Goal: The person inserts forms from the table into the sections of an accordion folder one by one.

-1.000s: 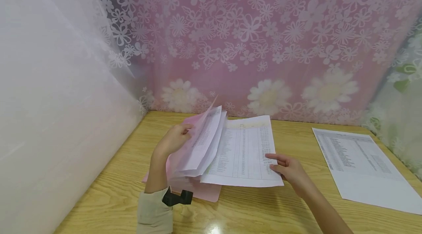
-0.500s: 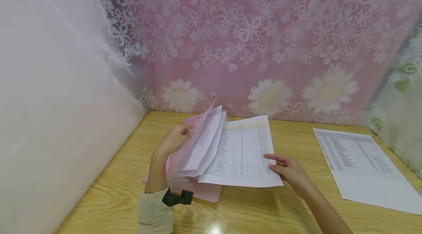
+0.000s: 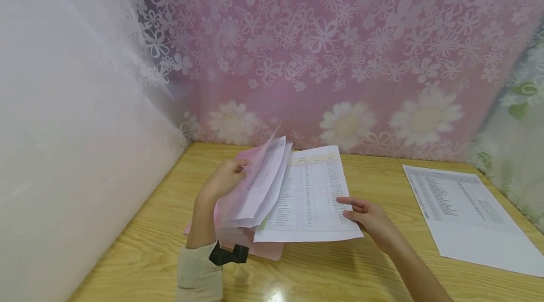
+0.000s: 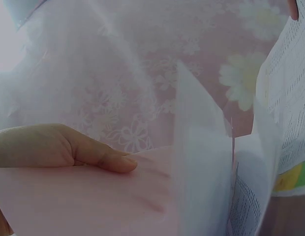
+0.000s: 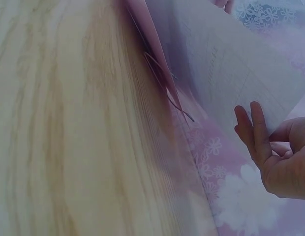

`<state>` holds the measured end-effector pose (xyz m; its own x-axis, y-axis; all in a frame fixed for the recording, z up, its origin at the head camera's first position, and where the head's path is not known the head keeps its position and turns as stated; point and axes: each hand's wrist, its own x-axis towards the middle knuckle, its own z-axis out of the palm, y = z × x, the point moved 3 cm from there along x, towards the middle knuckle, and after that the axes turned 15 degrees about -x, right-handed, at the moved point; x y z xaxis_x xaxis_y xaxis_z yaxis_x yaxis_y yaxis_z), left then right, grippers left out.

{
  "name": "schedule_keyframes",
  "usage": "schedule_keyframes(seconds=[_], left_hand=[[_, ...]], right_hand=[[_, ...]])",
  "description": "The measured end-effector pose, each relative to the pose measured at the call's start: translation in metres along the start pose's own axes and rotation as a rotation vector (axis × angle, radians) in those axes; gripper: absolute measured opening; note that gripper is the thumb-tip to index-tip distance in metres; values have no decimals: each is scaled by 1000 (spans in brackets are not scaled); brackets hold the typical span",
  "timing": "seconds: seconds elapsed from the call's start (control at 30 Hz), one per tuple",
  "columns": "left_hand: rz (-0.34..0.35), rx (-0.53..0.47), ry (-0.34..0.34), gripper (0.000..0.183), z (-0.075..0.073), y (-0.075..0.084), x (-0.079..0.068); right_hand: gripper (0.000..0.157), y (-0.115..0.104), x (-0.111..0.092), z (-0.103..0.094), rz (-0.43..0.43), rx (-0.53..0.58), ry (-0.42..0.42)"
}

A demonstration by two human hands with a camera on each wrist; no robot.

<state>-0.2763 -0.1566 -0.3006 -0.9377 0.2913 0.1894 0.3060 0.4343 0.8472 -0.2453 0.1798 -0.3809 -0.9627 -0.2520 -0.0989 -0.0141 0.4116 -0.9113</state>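
My left hand [image 3: 224, 180] grips the raised cover of a pink folder [image 3: 267, 251], its thumb lying on the cover's pink face [image 4: 93, 201] in the left wrist view. Several white leaves [image 3: 265, 184] stand tilted just inside that cover. To their right a printed table sheet [image 3: 312, 193] slants over the folder, its left edge hidden behind the leaves. My right hand [image 3: 374, 224] pinches this sheet near its lower right edge, between thumb and fingers. From the right wrist view, the sheet's pale underside [image 5: 236, 69] shows, held up off the table.
Another printed sheet [image 3: 467, 217] lies flat on the wooden table [image 3: 140, 264] at the right. A pink flowered curtain [image 3: 340, 56] hangs behind the table, and a whitish sheer one [image 3: 85, 127] on the left. Thin dark loops [image 5: 155, 64] stick out by the folder's edge.
My right hand has shifted slightly left, and the printed table sheet has slid left with it towards the leaves. My left hand and the raised cover stay in place.
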Motion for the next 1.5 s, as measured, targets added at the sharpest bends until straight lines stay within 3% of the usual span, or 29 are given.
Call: schedule_keyframes(seconds=[0.73, 1.5], left_hand=[[12, 10, 6, 36, -1, 2, 0], [25, 20, 16, 36, -1, 1, 0]], right_hand=[[43, -10, 16, 19, 5, 37, 83], [39, -12, 26, 49, -11, 74, 85]])
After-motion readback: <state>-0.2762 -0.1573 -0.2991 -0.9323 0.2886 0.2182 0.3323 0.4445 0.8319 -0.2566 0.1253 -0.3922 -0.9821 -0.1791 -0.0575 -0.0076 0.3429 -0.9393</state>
